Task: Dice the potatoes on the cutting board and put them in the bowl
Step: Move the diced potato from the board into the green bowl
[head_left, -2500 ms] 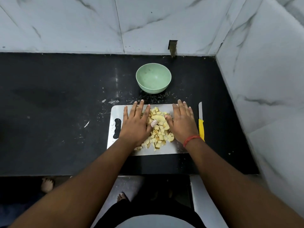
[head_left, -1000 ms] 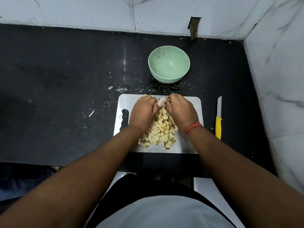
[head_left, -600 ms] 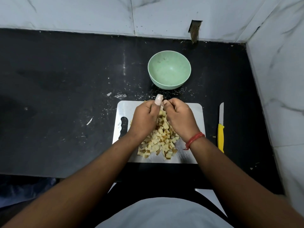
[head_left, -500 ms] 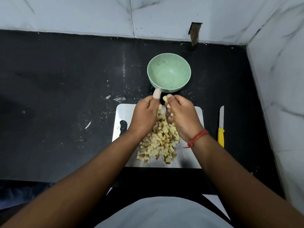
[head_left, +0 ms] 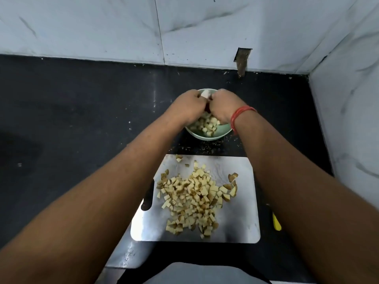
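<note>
My left hand (head_left: 187,107) and my right hand (head_left: 222,107) are cupped together with curled fingers over the pale green bowl (head_left: 209,137). They hold a scoop of diced potato between them. Cubes (head_left: 207,125) show under my palms inside the bowl. A white wrap on one fingertip (head_left: 205,93) sticks up between my hands. A large pile of diced potato (head_left: 192,201) lies on the steel cutting board (head_left: 242,222) nearer to me. Most of the bowl is hidden by my hands.
A knife with a yellow handle (head_left: 276,221) lies right of the board, mostly behind my right forearm. The black countertop (head_left: 82,119) runs left. Marble walls (head_left: 348,99) close the back and right. Potato crumbs (head_left: 205,147) lie between bowl and board.
My hands gathered a scoop of dice from the board, lifted it and carried it forward over the bowl. The bowl now holds cubes, and the pile on the board is smaller.
</note>
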A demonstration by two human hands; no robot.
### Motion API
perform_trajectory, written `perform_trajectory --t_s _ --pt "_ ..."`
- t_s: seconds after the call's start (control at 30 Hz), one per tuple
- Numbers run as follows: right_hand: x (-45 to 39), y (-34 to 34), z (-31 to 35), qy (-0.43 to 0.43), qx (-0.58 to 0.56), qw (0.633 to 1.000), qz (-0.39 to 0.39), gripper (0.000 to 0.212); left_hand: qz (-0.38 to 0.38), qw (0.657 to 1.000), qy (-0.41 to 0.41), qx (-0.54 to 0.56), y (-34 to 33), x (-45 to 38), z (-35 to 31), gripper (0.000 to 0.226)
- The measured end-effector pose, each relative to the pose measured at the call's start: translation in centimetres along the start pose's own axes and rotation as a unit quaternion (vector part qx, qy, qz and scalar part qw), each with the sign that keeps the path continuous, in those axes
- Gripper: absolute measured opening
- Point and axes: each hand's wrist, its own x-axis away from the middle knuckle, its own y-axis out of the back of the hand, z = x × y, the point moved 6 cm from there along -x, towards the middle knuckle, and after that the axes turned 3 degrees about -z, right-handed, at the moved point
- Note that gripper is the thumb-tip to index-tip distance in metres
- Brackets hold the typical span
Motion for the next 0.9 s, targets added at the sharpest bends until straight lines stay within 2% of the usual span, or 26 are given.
perform_trajectory --t_s 0.1,0.17,0.27,0.37,0.5,0.6,0.67,0.73,0.8,0.9 --pt "0.2 0.8 0.0 -0.005 -0.066 0.996 -0.057 0.019 0.002 0.999 0.013 0.051 0.2 -0.2 0.2 0.022" --pt "0.6 0.9 0.0 0.010 -0.106 0.990 -0.088 0.021 0.008 0.994 0.015 0.110 0.0 -0.2 0.5 0.030" --pt "1.2 0.7 -0.2 0.018 -0.215 0.965 -0.149 0.023 0.002 0.980 0.021 0.197 -0.1 -0.2 1.4 0.042" --pt "1.5 0.0 -0.7 0.010 -0.292 0.941 -0.169 0.021 -0.014 0.968 0.020 0.250 -0.3 -0.4 2.4 0.043" --pt "4.3 1.3 -0.2 0.066 -0.364 0.890 -0.266 0.020 -0.081 0.946 -0.069 0.305 0.7 2.8 1.8 0.034" --pt "9.1 1.2 0.5 0.158 -0.313 0.879 -0.323 0.018 -0.157 0.937 -0.145 0.274 1.3 6.5 3.2 0.024" --pt "12.3 0.0 1.0 0.226 -0.272 0.877 -0.324 0.016 -0.178 0.942 -0.158 0.238 0.7 8.5 5.4 0.022" --pt "13.9 -2.1 1.6 0.272 -0.249 0.882 -0.295 0.013 -0.169 0.951 -0.138 0.221 -0.4 9.2 7.9 0.023" --pt "14.2 -4.8 2.2 0.280 -0.225 0.901 -0.244 0.013 -0.169 0.955 -0.106 0.219 -1.4 9.6 10.3 0.026" --pt "12.7 -8.4 2.5 0.248 -0.190 0.936 -0.163 0.016 -0.197 0.956 -0.063 0.206 -1.6 10.2 13.1 0.028"
